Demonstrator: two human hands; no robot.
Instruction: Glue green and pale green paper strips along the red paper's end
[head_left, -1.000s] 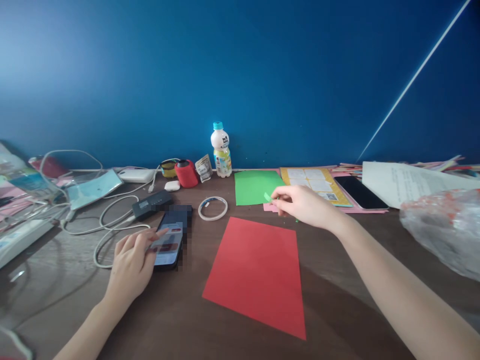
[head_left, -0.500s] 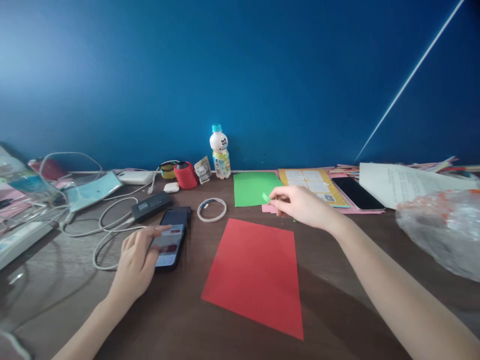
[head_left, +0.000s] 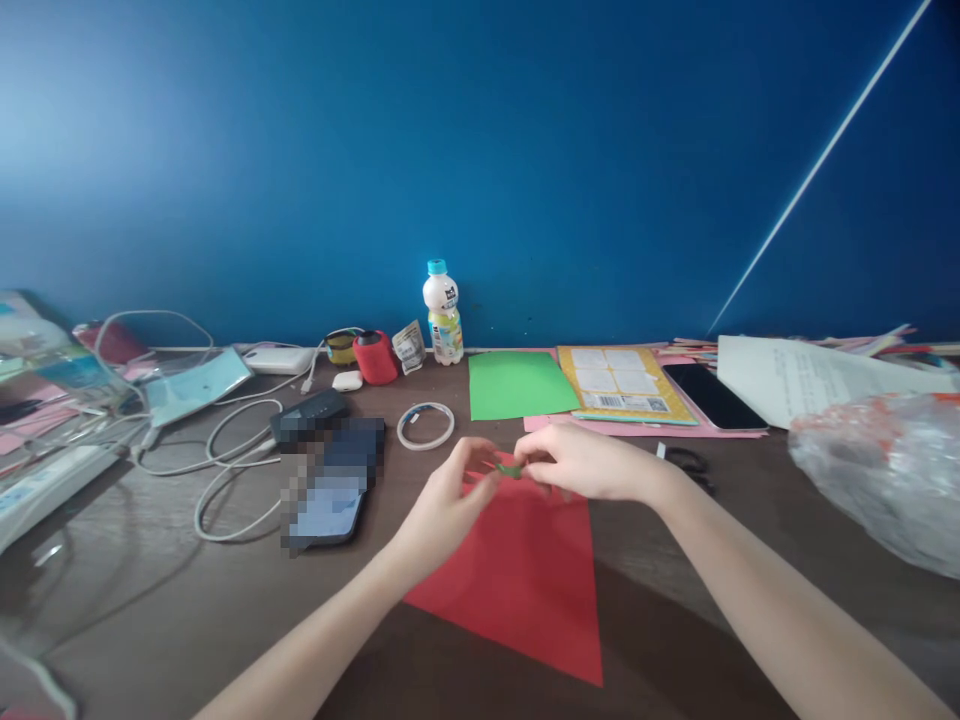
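Over the far part of a red paper sheet (head_left: 517, 580), my two hands meet at a small green paper piece (head_left: 510, 470). My left hand (head_left: 459, 492) pinches its left end between thumb and fingers. On the other end, my right hand (head_left: 574, 462) is closed with thumb and fingertips together. The piece's exact shape is partly hidden by the fingers. A phone (head_left: 330, 510) with a lit screen lies left of the red sheet, apart from both hands. Behind my right hand is a green paper sheet (head_left: 517, 385).
Along the wall stand a drink bottle (head_left: 444, 315) and a red cylinder (head_left: 375, 358). A coiled white cable (head_left: 425, 427) lies behind the red sheet. At right are a yellow card (head_left: 622, 385), a dark phone (head_left: 716, 395), scissors (head_left: 686, 462) and a clear plastic bag (head_left: 877, 480).
My left hand has left the phone and moved right to the green piece. My right hand has brought that piece down and nearer, over the red sheet.
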